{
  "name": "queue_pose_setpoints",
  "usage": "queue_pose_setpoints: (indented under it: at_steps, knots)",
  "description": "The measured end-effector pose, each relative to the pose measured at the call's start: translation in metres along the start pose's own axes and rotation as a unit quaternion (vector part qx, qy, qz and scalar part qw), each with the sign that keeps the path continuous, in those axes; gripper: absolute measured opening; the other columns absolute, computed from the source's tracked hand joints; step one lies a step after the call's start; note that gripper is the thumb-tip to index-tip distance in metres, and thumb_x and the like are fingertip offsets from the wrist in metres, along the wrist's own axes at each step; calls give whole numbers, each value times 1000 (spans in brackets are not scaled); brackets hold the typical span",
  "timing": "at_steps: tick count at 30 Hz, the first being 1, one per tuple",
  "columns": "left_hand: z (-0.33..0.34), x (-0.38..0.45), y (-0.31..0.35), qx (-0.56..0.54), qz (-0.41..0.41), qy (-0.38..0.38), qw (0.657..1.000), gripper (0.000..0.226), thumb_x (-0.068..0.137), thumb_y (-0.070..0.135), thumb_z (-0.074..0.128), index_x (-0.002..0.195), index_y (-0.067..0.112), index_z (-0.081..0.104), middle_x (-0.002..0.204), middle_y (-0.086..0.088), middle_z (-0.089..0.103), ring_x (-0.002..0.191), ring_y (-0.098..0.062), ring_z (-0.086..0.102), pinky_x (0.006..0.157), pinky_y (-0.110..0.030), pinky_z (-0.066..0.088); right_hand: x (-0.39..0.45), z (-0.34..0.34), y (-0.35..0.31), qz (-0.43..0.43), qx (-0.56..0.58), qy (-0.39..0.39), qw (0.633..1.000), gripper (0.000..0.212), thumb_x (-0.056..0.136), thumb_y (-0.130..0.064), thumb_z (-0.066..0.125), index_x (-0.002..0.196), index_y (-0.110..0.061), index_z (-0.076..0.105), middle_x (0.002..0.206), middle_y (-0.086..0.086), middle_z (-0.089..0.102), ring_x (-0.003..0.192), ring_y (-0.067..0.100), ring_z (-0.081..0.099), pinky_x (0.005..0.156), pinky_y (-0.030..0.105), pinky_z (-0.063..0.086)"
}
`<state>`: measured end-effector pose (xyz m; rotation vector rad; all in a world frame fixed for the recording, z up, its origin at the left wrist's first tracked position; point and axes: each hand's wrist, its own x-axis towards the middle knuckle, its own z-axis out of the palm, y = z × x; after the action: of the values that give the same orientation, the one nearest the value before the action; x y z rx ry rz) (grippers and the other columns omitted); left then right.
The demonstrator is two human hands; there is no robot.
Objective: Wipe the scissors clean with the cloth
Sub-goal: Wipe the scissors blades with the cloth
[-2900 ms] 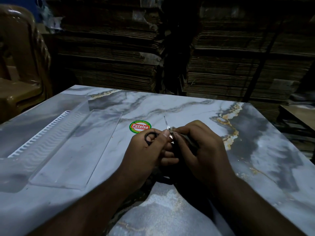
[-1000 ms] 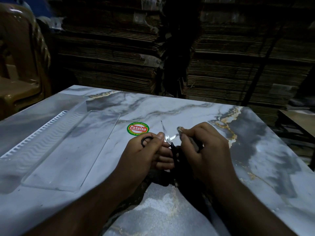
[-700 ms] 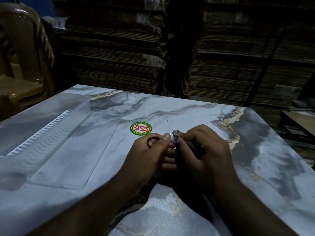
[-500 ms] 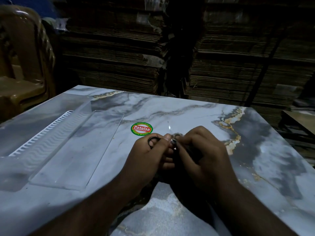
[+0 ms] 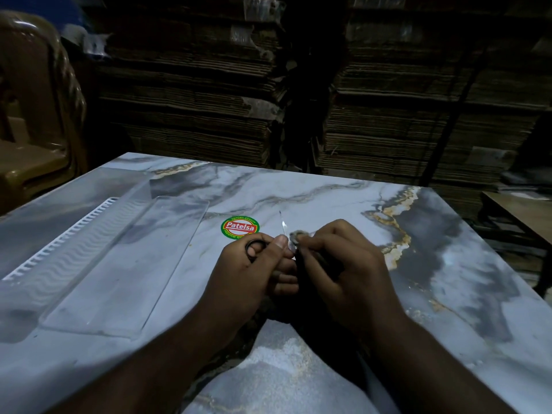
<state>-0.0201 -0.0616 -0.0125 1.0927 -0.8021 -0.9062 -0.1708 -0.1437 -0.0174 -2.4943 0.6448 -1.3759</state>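
Dim light, head view only. Both hands work close together over the middle of the marble-patterned counter (image 5: 343, 198), just near of a round red-and-green sticker (image 5: 240, 228).

Left hand (image 5: 254, 273): closed around the small scissors (image 5: 283, 227), one finger through a black handle loop, thumb pressed along the shank. One thin blade sticks up and away from the fist, tip free, pointing toward the far edge. The second blade is not clearly made out; it may lie under the cloth.

Right hand (image 5: 340, 264): fingers pinched on a small wad of greyish cloth (image 5: 298, 236), pressed against the blade close to the pivot. The rest of the cloth is lost in shadow between the hands.

Handling, as judged:
- Scissors look small and light, rigid metal with fine points. No weight problem; the risk is the edge and the tip.
- Best hold is where the left hand has them: loops and shank, well behind the cutting edge. A finger through the loop stops twisting.
- Bare blade likely slick; the cloth supplies the grip.
- Cloth is soft and limp, folds around the blade. Keep it bunched thick between fingertips and steel, and stroke from pivot toward tip, spine side, never against the edge.

Left of the hands a clear plastic tray (image 5: 98, 264) lies flat, untouched. Stacked cardboard (image 5: 191, 94) fills the far background.
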Motion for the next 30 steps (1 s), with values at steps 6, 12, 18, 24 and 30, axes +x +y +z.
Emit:
queue_pose_setpoints:
  at_steps: [6,12,18,24,30]
  knots:
    - [0,1,0,-4,-11,-5,1000,28,102,12,61,94,-15,63,65,-17,70,55,-27,70,53,-32,62,3,-3,8,21,-27,15,999,2,96,-7,74,94,-8,75,88,0,60,81,10,59,71,24,46]
    - [3,-1,1,-23,-21,4,1000,27,102,14,62,83,-5,66,66,-20,66,53,-26,65,50,-29,58,-2,-2,0,-20,9,-24,999,12,100,-14,70,96,-5,76,90,2,60,83,15,62,70,27,49]
    - [2,-1,3,-12,-30,-6,999,30,103,17,61,86,-7,68,66,-21,70,56,-30,72,51,-31,61,3,-11,11,61,-40,11,997,5,96,-11,73,92,-14,72,88,-6,57,86,2,56,72,17,39]
    - [-2,3,-1,8,-20,-22,1000,32,103,21,60,93,-8,70,73,-20,69,66,-31,69,63,-38,62,2,-6,-4,9,-15,2,1000,9,96,-19,70,99,-13,76,91,-3,61,85,7,60,72,23,48]
    - [-3,4,-4,58,3,-5,998,34,102,26,62,87,-3,69,69,-14,68,59,-20,68,57,-33,59,-1,3,-3,48,7,-3,999,17,89,-22,83,104,-18,77,97,-7,71,92,5,67,79,23,53]
